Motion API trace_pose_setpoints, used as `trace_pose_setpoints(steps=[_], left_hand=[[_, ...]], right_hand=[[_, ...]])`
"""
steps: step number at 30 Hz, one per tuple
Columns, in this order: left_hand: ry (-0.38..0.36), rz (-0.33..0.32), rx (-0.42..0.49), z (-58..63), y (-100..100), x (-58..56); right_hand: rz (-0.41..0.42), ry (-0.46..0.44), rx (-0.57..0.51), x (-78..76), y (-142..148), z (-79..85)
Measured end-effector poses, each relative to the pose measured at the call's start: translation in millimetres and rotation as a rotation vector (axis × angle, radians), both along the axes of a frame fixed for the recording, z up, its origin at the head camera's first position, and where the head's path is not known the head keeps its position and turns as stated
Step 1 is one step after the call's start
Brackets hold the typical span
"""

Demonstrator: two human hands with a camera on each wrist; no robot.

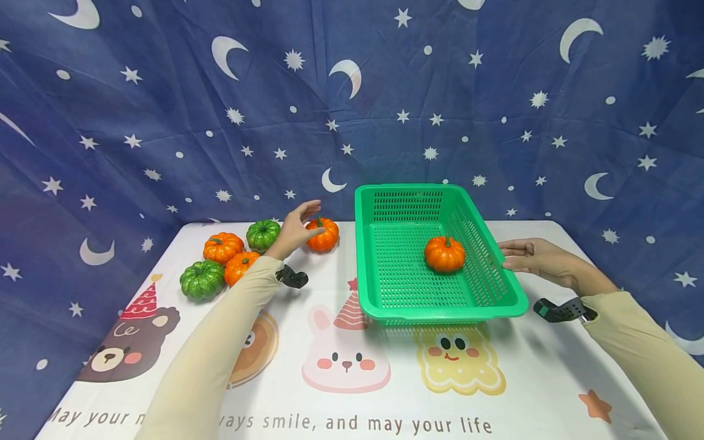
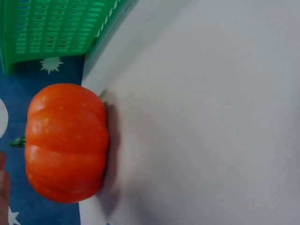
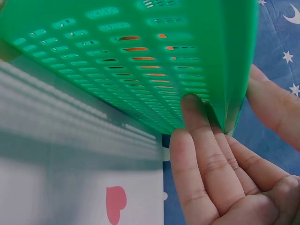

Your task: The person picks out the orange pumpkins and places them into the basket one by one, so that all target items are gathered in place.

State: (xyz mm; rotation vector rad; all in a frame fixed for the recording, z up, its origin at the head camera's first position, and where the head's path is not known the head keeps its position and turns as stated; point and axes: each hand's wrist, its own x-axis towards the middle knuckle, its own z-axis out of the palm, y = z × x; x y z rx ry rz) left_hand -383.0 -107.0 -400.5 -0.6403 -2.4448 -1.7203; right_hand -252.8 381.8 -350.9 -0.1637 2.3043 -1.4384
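My left hand (image 1: 299, 229) reaches over an orange toy pumpkin (image 1: 323, 236) at the table's back edge, its fingers and thumb spread apart. In the left wrist view the same pumpkin (image 2: 67, 143) shows its green stem, with only fingertips (image 2: 3, 192) at the left edge. On the other side, my right hand (image 1: 541, 260) holds the green plastic basket (image 1: 497, 260) by its right rim. The right wrist view shows fingers (image 3: 206, 154) against the slotted outer wall and the thumb across the rim. One orange pumpkin (image 1: 444, 255) sits inside the basket.
Left of my left hand, a group holds orange pumpkins (image 1: 223, 248) and green pumpkins (image 1: 202, 281). My left forearm passes in front of them. A white cartoon-print cloth (image 1: 407, 409) covers the table, and a blue star-and-moon curtain (image 1: 385, 91) hangs right behind it.
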Motion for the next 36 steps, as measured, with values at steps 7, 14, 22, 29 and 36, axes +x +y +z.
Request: trace_pose_setpoints(steps=[7,14,22,29,36], left_hand=[[-0.048,0.03,0.028,-6.0,-3.1,2.2],[-0.068,0.074,0.031,-13.2,-5.6,-0.1],[-0.095,0.097,0.01,-18.9,-6.9,-0.3],[-0.2,0.105,-0.008,-23.4,-6.8,-2.2],[-0.252,0.11,-0.031,-27.6,-7.3,-3.0]], right_hand=[[0.001,0.001,0.003,0.2,0.9,-0.2],[0.0,-0.003,-0.001,0.1,0.9,-0.9],[-0.003,0.003,0.018,0.1,-0.7,0.2],[-0.002,0.001,0.013,0.0,-0.9,0.7],[-0.001,0.0,0.02,-1.1,-0.4,0.0]])
